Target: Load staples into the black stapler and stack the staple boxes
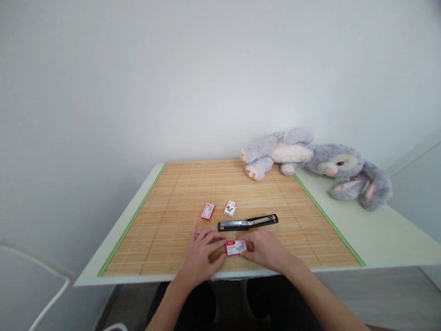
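Note:
Both my hands meet over the near edge of a bamboo mat (179,202). My left hand (201,257) and my right hand (263,248) pinch the two ends of a small red-and-white staple box (236,248) between their fingertips. Just beyond them lies a black stapler (247,223), swung open flat on the mat. Farther back sit a flat red-and-white box (207,211) and a small white box (230,208). A bit of red shows under my left fingers; what it is stays hidden.
The mat covers a white table (379,230) against a white wall. A grey plush rabbit (317,161) lies on its side at the back right. A white chair frame (51,294) stands at the lower left.

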Motion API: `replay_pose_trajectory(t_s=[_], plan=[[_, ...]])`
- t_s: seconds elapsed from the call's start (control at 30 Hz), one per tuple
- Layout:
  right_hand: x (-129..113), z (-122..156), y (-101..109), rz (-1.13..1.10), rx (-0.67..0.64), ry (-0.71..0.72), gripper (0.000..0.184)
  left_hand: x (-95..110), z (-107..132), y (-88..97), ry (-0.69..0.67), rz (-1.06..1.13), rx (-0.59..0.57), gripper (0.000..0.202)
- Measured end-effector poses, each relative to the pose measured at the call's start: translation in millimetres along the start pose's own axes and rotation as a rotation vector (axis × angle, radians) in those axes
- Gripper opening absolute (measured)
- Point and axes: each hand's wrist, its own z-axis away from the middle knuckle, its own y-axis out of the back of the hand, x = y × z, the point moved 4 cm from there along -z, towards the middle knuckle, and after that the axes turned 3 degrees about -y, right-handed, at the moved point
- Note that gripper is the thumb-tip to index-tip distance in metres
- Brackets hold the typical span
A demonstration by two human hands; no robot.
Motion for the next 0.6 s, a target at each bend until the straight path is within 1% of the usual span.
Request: replay_pose_trajectory(t_s=[0.1,0.13,0.2,0.27,0.33,0.43,0.47,0.5,0.57,0.6], plan=[[-3.8,-0.7,-3.8,-0.010,0.007,-0.004,0.010,0.0,0.6,0.6,0.022,0.004,0.015,0.028],[-4.3,0.3,-3.9,-0.027,0.016,-0.006,0.015,-0.6,0.9,0.9,0.037,0.002,0.026,0.026],[-2.2,4.9,-0.8,-0.075,0.055,-0.016,0.032,-2.2,1.6,1.5,0.069,-0.007,0.056,0.022],[6.6,12.8,7.7,-0.109,0.131,-0.046,0.046,-3.4,2.0,1.2,0.089,-0.033,0.078,0.025],[24.1,22.7,20.5,-0.104,0.235,-0.110,0.051,-3.2,1.9,-0.3,0.090,-0.073,0.076,0.033],[61.7,36.7,39.8,-0.098,0.399,-0.224,0.059,-1.0,1.0,-2.9,0.082,-0.147,0.058,0.044],[74.6,39.3,43.4,-0.114,0.427,-0.249,0.063,-0.2,0.7,-3.4,0.081,-0.169,0.055,0.045],[86.4,40.3,44.5,-0.144,0.423,-0.261,0.067,0.5,0.2,-3.9,0.082,-0.186,0.053,0.046],[103.9,37.3,40.6,-0.257,0.342,-0.229,0.073,1.5,-0.8,-4.7,0.081,-0.208,0.049,0.047],[109.4,34.6,37.9,-0.328,0.302,-0.202,0.072,1.6,-1.4,-5.1,0.079,-0.212,0.047,0.048]])
